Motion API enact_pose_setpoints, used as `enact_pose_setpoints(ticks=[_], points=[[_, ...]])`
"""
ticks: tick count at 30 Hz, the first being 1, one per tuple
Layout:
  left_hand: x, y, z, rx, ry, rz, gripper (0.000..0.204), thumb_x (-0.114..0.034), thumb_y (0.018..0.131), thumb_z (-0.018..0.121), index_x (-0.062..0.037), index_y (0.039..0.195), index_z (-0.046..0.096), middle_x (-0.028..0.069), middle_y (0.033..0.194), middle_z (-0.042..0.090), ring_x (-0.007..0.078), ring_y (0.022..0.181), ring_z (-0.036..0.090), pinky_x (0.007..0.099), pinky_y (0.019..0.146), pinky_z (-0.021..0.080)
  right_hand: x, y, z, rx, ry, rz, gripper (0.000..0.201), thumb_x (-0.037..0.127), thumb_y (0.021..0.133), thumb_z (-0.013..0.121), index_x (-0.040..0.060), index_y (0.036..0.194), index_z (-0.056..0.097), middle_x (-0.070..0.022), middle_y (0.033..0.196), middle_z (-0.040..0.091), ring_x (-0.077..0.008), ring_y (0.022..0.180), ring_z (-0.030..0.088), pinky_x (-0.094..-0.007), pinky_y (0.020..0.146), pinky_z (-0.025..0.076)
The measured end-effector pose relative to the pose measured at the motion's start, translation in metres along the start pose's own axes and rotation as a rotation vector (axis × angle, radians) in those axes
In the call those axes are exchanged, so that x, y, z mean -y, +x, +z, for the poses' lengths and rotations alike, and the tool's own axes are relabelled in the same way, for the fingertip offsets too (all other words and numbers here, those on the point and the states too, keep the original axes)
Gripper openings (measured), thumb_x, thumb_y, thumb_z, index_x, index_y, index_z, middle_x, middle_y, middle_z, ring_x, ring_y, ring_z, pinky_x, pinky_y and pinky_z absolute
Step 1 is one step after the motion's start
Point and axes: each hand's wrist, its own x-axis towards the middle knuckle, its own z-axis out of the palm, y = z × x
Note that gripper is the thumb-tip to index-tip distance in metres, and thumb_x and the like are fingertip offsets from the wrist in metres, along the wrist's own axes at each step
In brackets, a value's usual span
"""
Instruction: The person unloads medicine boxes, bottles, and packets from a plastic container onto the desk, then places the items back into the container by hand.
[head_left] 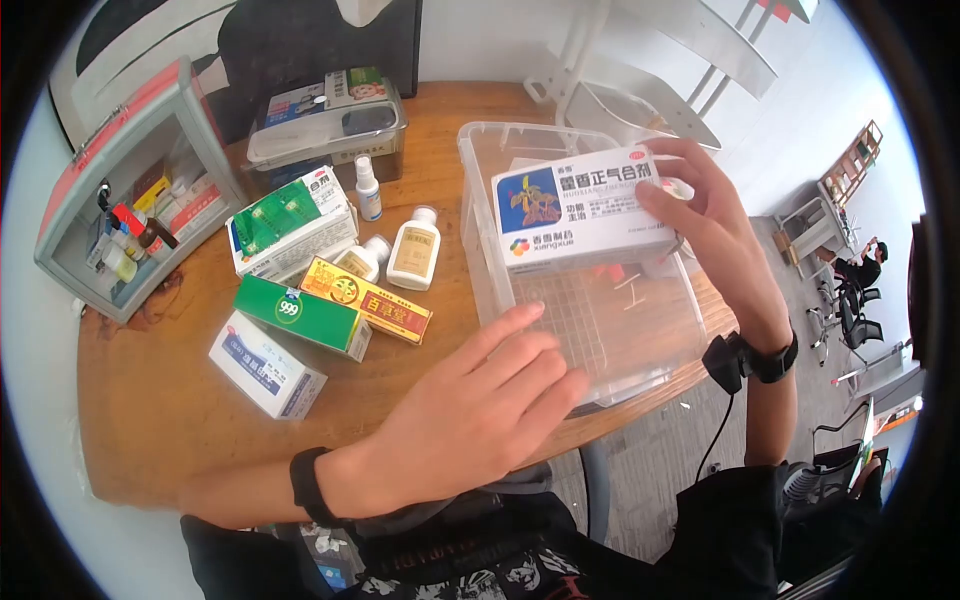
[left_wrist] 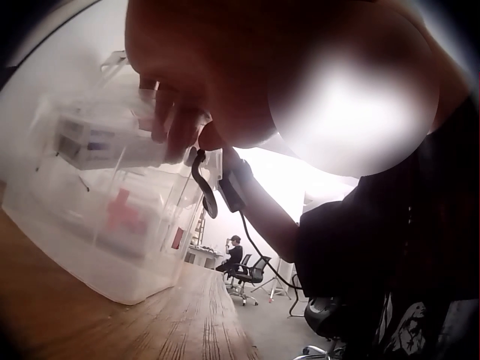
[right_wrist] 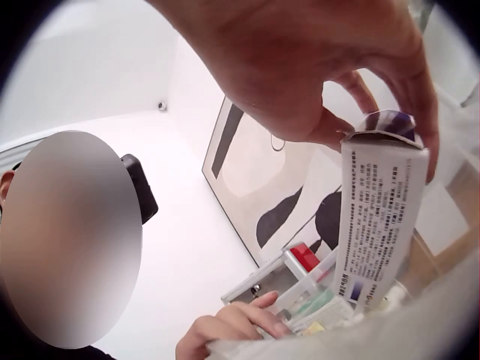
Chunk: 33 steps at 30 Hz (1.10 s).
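Note:
My right hand point(head_left: 705, 205) pinches a white medicine box point(head_left: 585, 210) with a blue picture panel and Chinese lettering, thumb on its front face. The box is over the mouth of a clear plastic bin point(head_left: 650, 345); in the right wrist view one end flap of the medicine box point(right_wrist: 379, 217) stands partly lifted. My left hand point(head_left: 480, 400) is at the near left side of the bin, its fingers loosely extended and overlapping the bin's wall. A red cross marks the bin's side point(left_wrist: 124, 214) in the left wrist view.
Left of the bin lie a green box point(head_left: 300, 315), a yellow box point(head_left: 370, 300), a white-and-blue box point(head_left: 265, 365) and a green-and-white box point(head_left: 290, 225). White bottles point(head_left: 414, 248) and a spray bottle point(head_left: 368, 190) stand beside them. Behind are a lidded container point(head_left: 325, 145) and a red-topped case point(head_left: 130, 140).

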Motion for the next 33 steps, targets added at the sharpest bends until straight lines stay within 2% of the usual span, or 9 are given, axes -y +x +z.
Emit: enact_pose_setpoints(ticks=[2, 8, 10, 13, 17, 21, 25, 28, 33], points=[[0.001, -0.001, -0.005, 0.007, 0.005, 0.001, 0.039, -0.020, 0.094, 0.078, -0.0033, 0.129, 0.071, 0.0067, 0.105, 0.068, 0.0256, 0.119, 0.067, 0.0541, 0.123, 0.047, 0.001, -0.004, 0.003, 0.024, 0.062, 0.014, 0.050, 0.024, 0.106, 0.073, 0.0034, 0.149, 0.059, -0.0180, 0.138, 0.070, -0.0188, 0.109, 0.074, -0.0296, 0.090, 0.055], [0.002, 0.004, -0.023, -0.053, -0.398, -0.134, 0.057, -0.025, 0.094, 0.082, -0.0014, 0.143, 0.064, 0.0180, 0.139, 0.062, 0.0382, 0.136, 0.058, 0.0542, 0.124, 0.044, 0.000, -0.015, -0.018, -0.111, 0.295, 0.092, 0.050, 0.022, 0.108, 0.070, 0.0029, 0.152, 0.056, -0.0135, 0.137, 0.072, -0.0168, 0.117, 0.072, -0.0304, 0.102, 0.055], [0.016, 0.015, -0.028, -0.273, -0.264, -0.163, 0.085, -0.032, 0.091, 0.088, -0.0006, 0.160, 0.048, 0.0227, 0.159, 0.049, 0.0416, 0.151, 0.046, 0.0545, 0.127, 0.037, -0.003, -0.018, -0.022, -0.126, 0.374, 0.107, 0.050, 0.021, 0.108, 0.070, 0.0021, 0.152, 0.055, -0.0143, 0.137, 0.072, -0.0165, 0.117, 0.072, -0.0300, 0.102, 0.056], [0.034, 0.029, -0.017, -0.458, -0.415, -0.268, 0.101, -0.034, 0.092, 0.089, -0.0016, 0.169, 0.032, 0.0238, 0.163, 0.044, 0.0382, 0.157, 0.037, 0.0544, 0.130, 0.030, -0.001, -0.022, -0.019, -0.043, 0.645, 0.142, 0.050, 0.019, 0.108, 0.068, 0.0008, 0.152, 0.053, -0.0159, 0.137, 0.072, -0.0166, 0.118, 0.073, -0.0296, 0.102, 0.057], [0.048, 0.034, -0.001, -0.441, -0.685, -0.387, 0.111, -0.026, 0.089, 0.095, -0.0013, 0.172, 0.025, 0.0212, 0.161, 0.047, 0.0336, 0.151, 0.048, 0.0521, 0.129, 0.038, 0.013, -0.030, -0.006, 0.083, 0.532, 0.160, 0.051, 0.023, 0.110, 0.067, 0.0026, 0.154, 0.050, -0.0164, 0.140, 0.071, -0.0170, 0.121, 0.072, -0.0309, 0.103, 0.056], [0.059, 0.028, -0.010, -0.423, -0.578, -0.392, 0.116, -0.027, 0.080, 0.103, -0.0009, 0.170, 0.033, 0.0205, 0.159, 0.052, 0.0323, 0.146, 0.056, 0.0490, 0.121, 0.049, 0.017, -0.032, -0.009, 0.195, 0.302, 0.221, 0.060, 0.029, 0.111, 0.069, 0.0058, 0.162, 0.046, -0.0185, 0.146, 0.067, -0.0197, 0.126, 0.069, -0.0363, 0.107, 0.055], [0.061, 0.030, -0.007, -0.445, -0.617, -0.423, 0.109, -0.025, 0.082, 0.102, -0.0013, 0.167, 0.037, 0.0207, 0.158, 0.052, 0.0316, 0.146, 0.056, 0.0483, 0.118, 0.055, 0.033, -0.025, -0.016, 0.300, 0.032, 0.041, 0.074, 0.039, 0.110, 0.071, 0.0058, 0.169, 0.039, -0.0226, 0.150, 0.063, -0.0298, 0.133, 0.066, -0.0430, 0.115, 0.051], [0.058, 0.031, -0.008, -0.456, -0.718, -0.483, 0.105, -0.023, 0.083, 0.100, -0.0014, 0.166, 0.039, 0.0196, 0.156, 0.053, 0.0307, 0.145, 0.057, 0.0473, 0.116, 0.057, 0.032, -0.011, -0.023, 0.453, -0.294, -0.157, 0.104, 0.047, 0.087, 0.093, 0.0056, 0.167, 0.041, -0.0234, 0.151, 0.060, -0.0373, 0.134, 0.064, -0.0493, 0.117, 0.051], [0.056, 0.031, -0.006, -0.433, -0.665, -0.449, 0.103, -0.022, 0.085, 0.099, -0.0018, 0.165, 0.039, 0.0182, 0.154, 0.053, 0.0300, 0.144, 0.057, 0.0461, 0.115, 0.057, 0.044, 0.004, -0.011, 0.451, -0.534, -0.353, 0.102, 0.036, 0.077, 0.098, 0.0049, 0.162, 0.050, -0.0212, 0.148, 0.064, -0.0358, 0.131, 0.066, -0.0483, 0.114, 0.053]])
